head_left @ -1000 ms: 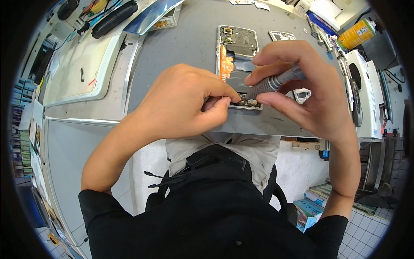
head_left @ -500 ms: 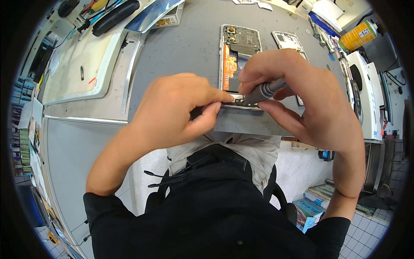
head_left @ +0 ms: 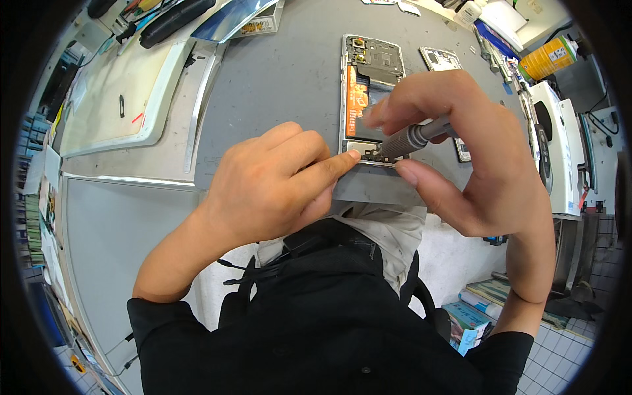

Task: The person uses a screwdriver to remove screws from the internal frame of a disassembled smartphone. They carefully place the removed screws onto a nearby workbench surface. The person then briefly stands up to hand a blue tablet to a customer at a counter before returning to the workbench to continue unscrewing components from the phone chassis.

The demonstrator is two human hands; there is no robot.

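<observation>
An opened smartphone (head_left: pixel 374 79) lies lengthwise in front of me, its back cover off, showing an orange-and-black battery (head_left: pixel 355 102) and dark boards. With its index finger stretched out, my left hand (head_left: pixel 270 181) touches a silver part (head_left: pixel 361 146) at the phone's near left corner; its other fingers are curled and the thumb is mostly hidden. My right hand (head_left: pixel 487 158) holds a grey screwdriver (head_left: pixel 409 139) slanted over the phone's near end. The screwdriver's tip is down among the small parts there, too small to see whether it touches a screw. The right thumb is apart from the handle.
A second phone frame (head_left: pixel 440 59) lies just right, partly behind my right hand. A pale tray (head_left: pixel 105 99) with a small dark tool stands at left. Beyond it lies a black case (head_left: pixel 176 25). Pens and a yellow spray can (head_left: pixel 548 58) line the right edge.
My left index finger has straightened, and the left thumb has drawn back from the phone's edge under the hand. The right thumb and fingers have spread a little; the screwdriver remains at the phone's near end.
</observation>
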